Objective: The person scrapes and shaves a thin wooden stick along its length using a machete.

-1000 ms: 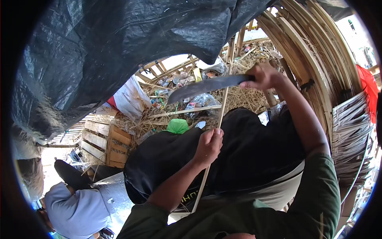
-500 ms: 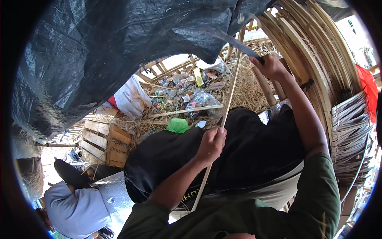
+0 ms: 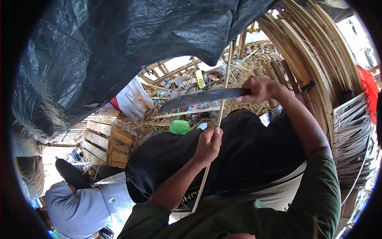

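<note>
A: Room and floor?
B: Dark tarp (image 3: 131,36) hangs across the upper left. Below it, straw-strewn ground (image 3: 243,75); slatted fence (image 3: 161,67) at the far edge, long wooden slats (image 3: 314,51) massed along the right edge.
A: Left side?
B: Person in a pale shirt (image 3: 81,209) near the ground's near-left corner. Slatted crate (image 3: 106,141) tilted at the left edge, pale sack (image 3: 136,99) just beyond it. Mixed litter (image 3: 182,84) toward the far edge.
A: Work pieces?
B: Thin wooden stick (image 3: 221,113), slanting up from the lap. Machete (image 3: 199,96) crosses in front, above the left hand (image 3: 209,145); can't tell if blade touches stick.
A: Hands?
B: Left grips the stick. Right hand (image 3: 260,89) is clenched on the machete handle.
A: Smallest?
B: Green plastic (image 3: 180,126), ground's near edge, just past the knees.
</note>
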Demonstrator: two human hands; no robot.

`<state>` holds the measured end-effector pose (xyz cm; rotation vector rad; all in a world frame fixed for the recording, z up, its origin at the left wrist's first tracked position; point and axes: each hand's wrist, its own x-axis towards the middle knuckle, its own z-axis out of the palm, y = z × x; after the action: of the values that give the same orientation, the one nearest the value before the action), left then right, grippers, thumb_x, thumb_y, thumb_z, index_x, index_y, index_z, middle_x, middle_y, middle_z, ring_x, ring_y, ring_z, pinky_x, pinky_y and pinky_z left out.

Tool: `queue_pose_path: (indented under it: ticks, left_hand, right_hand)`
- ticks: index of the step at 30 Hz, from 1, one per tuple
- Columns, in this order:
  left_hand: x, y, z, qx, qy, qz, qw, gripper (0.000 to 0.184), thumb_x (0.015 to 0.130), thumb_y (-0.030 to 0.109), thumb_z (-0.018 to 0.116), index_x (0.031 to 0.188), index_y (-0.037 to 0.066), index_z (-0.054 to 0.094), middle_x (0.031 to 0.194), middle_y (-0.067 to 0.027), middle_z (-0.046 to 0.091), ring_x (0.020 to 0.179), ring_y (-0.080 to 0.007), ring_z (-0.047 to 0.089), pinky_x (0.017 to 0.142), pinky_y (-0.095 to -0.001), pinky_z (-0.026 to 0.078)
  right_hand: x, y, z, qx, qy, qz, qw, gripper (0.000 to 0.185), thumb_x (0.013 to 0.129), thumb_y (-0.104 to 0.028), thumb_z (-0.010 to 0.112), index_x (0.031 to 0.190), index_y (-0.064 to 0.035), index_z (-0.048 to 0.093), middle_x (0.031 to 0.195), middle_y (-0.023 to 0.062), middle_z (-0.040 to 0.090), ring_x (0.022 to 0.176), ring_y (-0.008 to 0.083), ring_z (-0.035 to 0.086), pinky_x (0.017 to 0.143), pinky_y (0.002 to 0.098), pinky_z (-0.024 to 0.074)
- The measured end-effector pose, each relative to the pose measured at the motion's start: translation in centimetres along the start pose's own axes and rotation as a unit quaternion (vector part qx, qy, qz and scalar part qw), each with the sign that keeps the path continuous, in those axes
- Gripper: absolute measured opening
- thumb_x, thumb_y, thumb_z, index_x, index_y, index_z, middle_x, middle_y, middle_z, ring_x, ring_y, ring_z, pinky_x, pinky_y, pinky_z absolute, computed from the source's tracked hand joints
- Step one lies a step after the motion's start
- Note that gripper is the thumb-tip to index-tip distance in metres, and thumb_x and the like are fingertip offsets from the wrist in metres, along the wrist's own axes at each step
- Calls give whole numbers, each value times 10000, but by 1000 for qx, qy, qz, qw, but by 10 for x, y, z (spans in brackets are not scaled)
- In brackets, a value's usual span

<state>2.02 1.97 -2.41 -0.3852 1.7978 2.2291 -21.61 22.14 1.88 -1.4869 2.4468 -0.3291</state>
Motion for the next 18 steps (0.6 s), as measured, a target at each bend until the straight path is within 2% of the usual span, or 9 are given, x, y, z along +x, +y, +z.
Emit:
queue_pose_path:
  ticks: [3,4,6,8,11,13,16,17,18]
  left_hand:
    - [3,-13,-4,111,22,71,991,351,1056,247,444,806,13,520,574,-9,432,483,-97,427,475,-286,336]
    - [5,-16,-4,136,27,97,985,352,1056,254,445,805,18,514,573,-4,429,480,-89,421,467,-281,332]
    - [8,-19,1,153,25,152,976,353,1065,306,428,802,74,469,563,65,383,438,-24,357,395,-224,285]
    - [5,-7,0,162,38,125,978,341,1048,242,456,802,14,517,577,-37,442,486,-115,420,475,-302,340]
    - [6,-6,0,152,48,109,981,334,1040,218,475,803,-9,536,580,-98,472,504,-172,433,506,-345,357]
    - [4,-8,-3,162,50,74,983,329,1040,216,476,805,-7,533,579,-105,464,503,-175,427,505,-346,355]
    - [0,-15,-2,181,36,94,978,316,1036,201,479,806,-8,533,576,-114,457,501,-184,436,507,-345,355]
    - [0,-18,1,171,25,117,978,315,1045,217,464,810,14,517,571,-55,435,484,-129,412,476,-306,331]
    - [1,-19,4,162,14,143,976,314,1054,232,449,814,36,501,565,4,414,467,-74,389,444,-268,308]
  right_hand:
    - [11,24,-12,110,-85,184,973,647,882,-681,587,901,-52,738,696,160,645,607,238,612,576,446,501]
    - [8,40,-5,64,-27,234,970,635,902,-680,554,918,-72,738,644,145,625,609,230,620,551,437,499]
    - [-7,56,29,-147,160,77,973,656,917,-682,527,905,-59,731,609,132,608,594,229,618,536,431,495]
    - [6,-4,-29,76,-85,230,967,717,931,-707,465,875,-40,722,582,113,598,606,229,623,548,436,499]
    - [8,-14,-3,42,-60,40,996,804,916,-752,425,799,-3,694,599,122,616,598,255,633,610,439,535]
    - [12,5,-10,14,-92,90,992,777,914,-727,471,821,9,699,603,120,622,596,260,642,623,430,548]
    - [3,53,-9,69,30,225,971,682,927,-641,558,764,10,676,568,119,589,553,235,609,549,426,485]
    - [-5,71,-3,52,88,236,966,687,931,-637,557,748,16,666,560,116,582,543,234,599,541,429,470]
    - [-6,65,-10,67,65,248,964,684,931,-634,561,750,18,665,557,111,580,540,235,596,545,431,469]
